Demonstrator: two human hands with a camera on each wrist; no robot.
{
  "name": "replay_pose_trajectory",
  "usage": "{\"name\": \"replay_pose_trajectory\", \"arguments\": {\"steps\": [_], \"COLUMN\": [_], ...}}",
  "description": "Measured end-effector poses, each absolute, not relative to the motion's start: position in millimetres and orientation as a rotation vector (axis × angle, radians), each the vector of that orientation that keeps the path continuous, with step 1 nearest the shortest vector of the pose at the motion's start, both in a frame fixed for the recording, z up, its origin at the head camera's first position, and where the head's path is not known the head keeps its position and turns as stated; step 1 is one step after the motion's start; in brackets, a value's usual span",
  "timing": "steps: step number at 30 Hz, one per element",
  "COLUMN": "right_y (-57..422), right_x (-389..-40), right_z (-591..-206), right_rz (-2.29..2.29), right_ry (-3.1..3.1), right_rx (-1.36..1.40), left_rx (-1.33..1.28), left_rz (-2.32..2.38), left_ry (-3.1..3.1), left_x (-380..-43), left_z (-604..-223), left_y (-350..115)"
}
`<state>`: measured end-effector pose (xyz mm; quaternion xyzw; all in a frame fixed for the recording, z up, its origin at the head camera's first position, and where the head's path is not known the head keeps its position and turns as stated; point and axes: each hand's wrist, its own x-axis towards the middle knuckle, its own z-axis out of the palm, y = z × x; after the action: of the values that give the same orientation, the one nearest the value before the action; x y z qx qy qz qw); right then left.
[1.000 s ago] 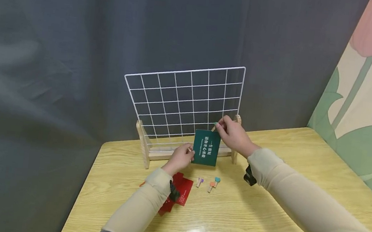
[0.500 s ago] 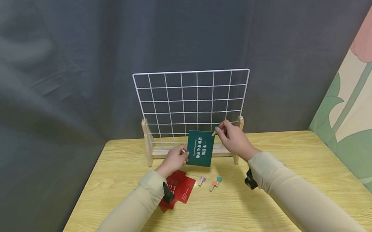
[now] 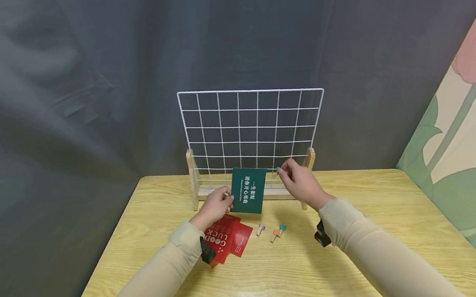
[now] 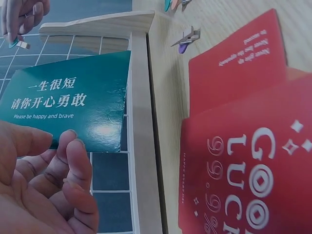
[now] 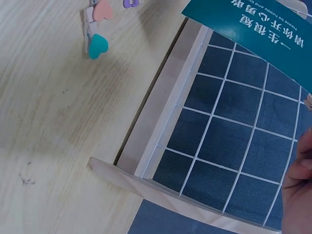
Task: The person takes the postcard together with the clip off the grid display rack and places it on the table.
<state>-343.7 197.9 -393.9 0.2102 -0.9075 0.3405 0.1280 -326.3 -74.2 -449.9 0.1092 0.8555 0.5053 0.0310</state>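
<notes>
My left hand (image 3: 213,208) pinches a dark green card (image 3: 248,191) with white lettering by its left edge, between thumb and fingers. The card stands upright in front of a white wire grid (image 3: 245,125) on wooden feet. Just right of the card, my right hand (image 3: 302,183) pinches a small wooden clothespin (image 4: 22,44) with a green ornament. In the head view there is a gap between clothespin and card. Most of the right hand lies outside the right wrist view.
Red cards (image 3: 219,238) lie in an overlapping pile below my left hand. Clothespins with orange (image 3: 275,234), teal (image 3: 283,228) and purple (image 3: 261,229) ornaments lie on the wooden table (image 3: 315,282). A dark curtain (image 3: 99,56) hangs behind the grid.
My left hand has moved left with the green card, away from the right hand. The right hand, still holding the clothespin, has shifted slightly lower in view. More of the red cards shows.
</notes>
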Motion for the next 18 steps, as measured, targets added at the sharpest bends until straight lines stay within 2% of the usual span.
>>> {"name": "replay_pose_trajectory", "arguments": {"steps": [18], "right_y": [195], "right_x": [-336], "right_z": [-408], "right_rz": [0.993], "right_ry": [-2.653], "right_rx": [0.657], "left_rx": [0.272], "left_rz": [1.568], "left_ry": [2.653], "left_x": [-317], "left_z": [-451], "left_y": [-98]}}
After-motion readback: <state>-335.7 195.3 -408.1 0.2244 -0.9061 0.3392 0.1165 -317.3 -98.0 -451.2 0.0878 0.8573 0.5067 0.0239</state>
